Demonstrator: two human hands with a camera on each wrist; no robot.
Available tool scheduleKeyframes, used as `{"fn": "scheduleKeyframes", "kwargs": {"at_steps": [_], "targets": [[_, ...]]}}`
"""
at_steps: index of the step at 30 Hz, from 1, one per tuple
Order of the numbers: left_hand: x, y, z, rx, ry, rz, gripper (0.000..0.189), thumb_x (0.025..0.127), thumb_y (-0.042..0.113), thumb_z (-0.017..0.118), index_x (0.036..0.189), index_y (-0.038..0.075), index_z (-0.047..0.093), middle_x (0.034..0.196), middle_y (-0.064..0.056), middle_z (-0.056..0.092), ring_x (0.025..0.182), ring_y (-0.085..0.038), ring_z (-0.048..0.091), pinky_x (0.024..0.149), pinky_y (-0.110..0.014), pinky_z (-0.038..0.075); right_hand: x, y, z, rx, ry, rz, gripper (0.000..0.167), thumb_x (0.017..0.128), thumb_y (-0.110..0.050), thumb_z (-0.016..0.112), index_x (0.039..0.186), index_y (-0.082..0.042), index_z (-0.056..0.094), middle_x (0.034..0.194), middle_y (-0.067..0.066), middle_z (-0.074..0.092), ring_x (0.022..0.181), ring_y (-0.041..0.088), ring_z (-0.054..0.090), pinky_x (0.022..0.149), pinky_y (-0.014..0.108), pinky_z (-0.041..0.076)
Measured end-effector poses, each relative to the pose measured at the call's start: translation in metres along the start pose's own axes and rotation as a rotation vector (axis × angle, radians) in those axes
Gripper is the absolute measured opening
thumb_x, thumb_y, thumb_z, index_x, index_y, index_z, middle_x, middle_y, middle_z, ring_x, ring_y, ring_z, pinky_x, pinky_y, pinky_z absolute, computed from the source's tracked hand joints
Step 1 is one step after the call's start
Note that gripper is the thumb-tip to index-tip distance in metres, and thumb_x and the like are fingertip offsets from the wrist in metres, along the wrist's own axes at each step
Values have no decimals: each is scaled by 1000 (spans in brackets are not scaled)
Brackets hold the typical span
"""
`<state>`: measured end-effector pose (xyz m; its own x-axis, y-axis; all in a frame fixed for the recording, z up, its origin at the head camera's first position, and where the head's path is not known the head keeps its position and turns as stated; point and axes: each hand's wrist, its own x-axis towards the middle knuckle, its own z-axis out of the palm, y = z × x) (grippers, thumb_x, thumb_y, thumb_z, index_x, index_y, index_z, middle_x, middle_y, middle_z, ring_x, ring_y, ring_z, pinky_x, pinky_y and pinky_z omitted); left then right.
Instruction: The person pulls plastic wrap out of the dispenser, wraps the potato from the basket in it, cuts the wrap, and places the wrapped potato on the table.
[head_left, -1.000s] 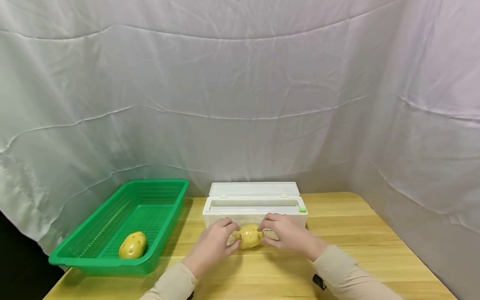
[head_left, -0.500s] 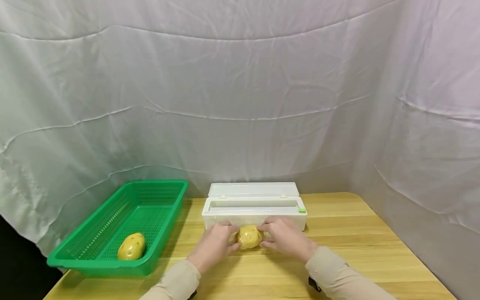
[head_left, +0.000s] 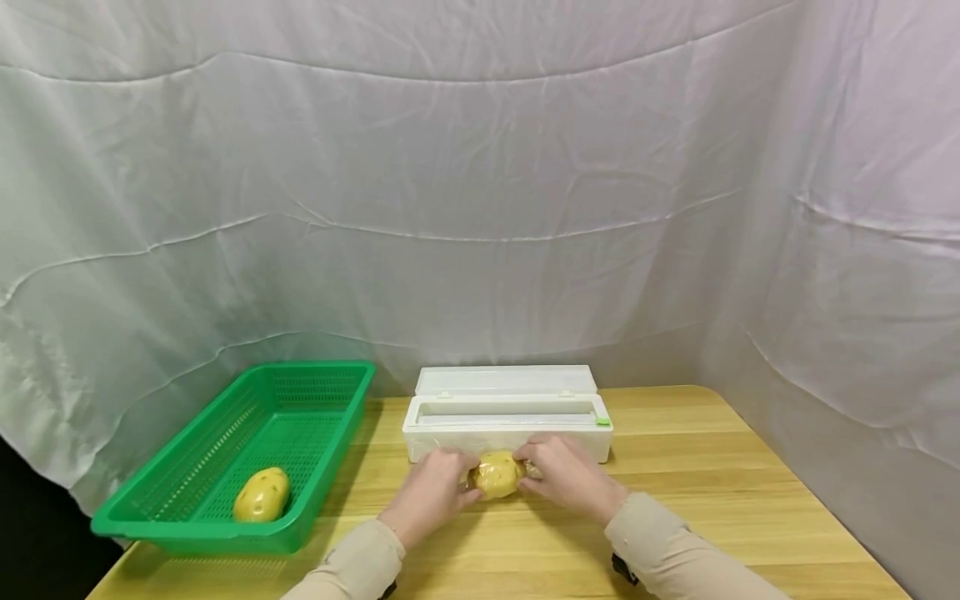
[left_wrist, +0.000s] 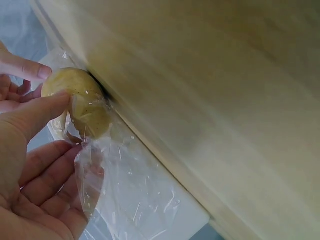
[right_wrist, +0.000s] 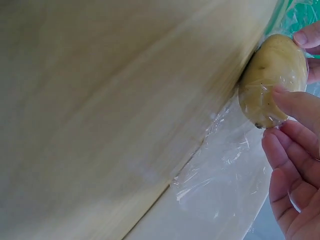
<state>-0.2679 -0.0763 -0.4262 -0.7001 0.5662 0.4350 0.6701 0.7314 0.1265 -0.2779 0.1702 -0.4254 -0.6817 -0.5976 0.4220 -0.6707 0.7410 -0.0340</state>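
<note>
A yellow potato (head_left: 497, 475) lies on the table in front of a white cling film dispenser (head_left: 508, 437), with clear cling film (left_wrist: 140, 195) around it and spreading out to both sides. My left hand (head_left: 433, 492) grips the potato's left end, thumb on its near side and fingers behind, among the film. At the other end, my right hand (head_left: 568, 475) holds the potato the same way, its thumb (right_wrist: 295, 102) on the wrapped surface. Film bunches at both ends, and the fingertips behind the potato are partly hidden in the head view.
On the left stands a green plastic basket (head_left: 330, 442) with a second potato (head_left: 262, 494) in it. The dispenser's lid (head_left: 506, 380) is raised, and a small green piece (head_left: 603, 422) sits at its right end. Grey cloth (head_left: 480, 208) hangs behind the wooden table (head_left: 720, 500).
My right hand has come slightly nearer the potato, its forearm shifting a little left. Both hands stay at the potato's ends, and the potato has barely moved.
</note>
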Motion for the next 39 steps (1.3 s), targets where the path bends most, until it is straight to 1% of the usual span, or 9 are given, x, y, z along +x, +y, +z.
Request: {"fn": "scheduleKeyframes", "kwargs": {"at_steps": [3, 11, 17, 22, 24, 27, 32, 34, 39], "targets": [[0, 0, 0, -27, 6, 0, 24, 81, 21, 95, 91, 12, 76, 90, -1, 79, 82, -10, 71, 74, -26, 61, 0, 0, 0, 20, 1, 5, 30, 82, -21, 94, 107, -8, 81, 101, 3, 81, 87, 12, 74, 78, 27, 62], [-2, -2, 2, -90, -5, -17, 27, 79, 16, 96, 97, 9, 77, 96, -4, 80, 86, -16, 75, 78, -28, 62, -2, 0, 3, 41, 6, 20, 31, 82, -23, 94, 106, -9, 81, 99, 2, 80, 86, 10, 71, 76, 25, 61], [-1, -4, 6, -106, -13, -42, 32, 78, 16, 97, 102, 6, 78, 98, -5, 80, 88, -14, 74, 79, -28, 62, -1, -3, 4, 42, -1, 41, 36, 80, -27, 96, 106, -8, 80, 101, 2, 78, 87, 11, 71, 77, 27, 61], [0, -3, 7, -114, -16, -62, 35, 79, 16, 97, 106, 4, 79, 99, -5, 81, 86, -13, 73, 77, -27, 61, -1, -5, 4, 30, 11, 40, 37, 80, -29, 96, 104, -8, 78, 99, 2, 76, 85, 11, 69, 75, 26, 59], [0, -3, 6, -117, -19, -70, 36, 79, 16, 97, 108, 3, 79, 100, -6, 81, 88, -13, 73, 78, -27, 62, -1, -6, 4, 26, 15, 38, 37, 80, -29, 96, 104, -9, 78, 99, 1, 76, 84, 10, 68, 74, 25, 59], [0, -3, 6, -142, -24, -78, 36, 79, 15, 97, 107, 3, 79, 99, -5, 81, 87, -12, 72, 78, -26, 61, -2, -7, 3, 36, 15, 37, 36, 80, -30, 96, 103, -9, 77, 97, 1, 75, 82, 9, 65, 72, 24, 57], [-2, -4, 5, -215, -48, -86, 27, 78, 13, 97, 97, 9, 77, 91, 2, 77, 81, -6, 66, 72, -22, 56, -5, -9, 0, 83, -7, 41, 35, 81, -28, 95, 103, -9, 77, 96, 1, 73, 80, 6, 62, 71, 21, 56], [-3, -4, 5, -237, -56, -84, 27, 78, 13, 97, 97, 10, 78, 91, 3, 78, 81, -5, 66, 73, -22, 56, -7, -10, -1, 96, -17, 43, 35, 81, -28, 95, 104, -9, 77, 97, 0, 73, 81, 5, 63, 72, 21, 57], [-9, -4, 3, -272, -75, -81, 31, 77, 14, 97, 103, 9, 81, 97, 1, 81, 86, -6, 70, 78, -24, 60, -14, -15, -4, 105, -19, 42, 34, 82, -29, 94, 104, -9, 77, 97, -1, 73, 85, 7, 66, 77, 23, 60]]}}
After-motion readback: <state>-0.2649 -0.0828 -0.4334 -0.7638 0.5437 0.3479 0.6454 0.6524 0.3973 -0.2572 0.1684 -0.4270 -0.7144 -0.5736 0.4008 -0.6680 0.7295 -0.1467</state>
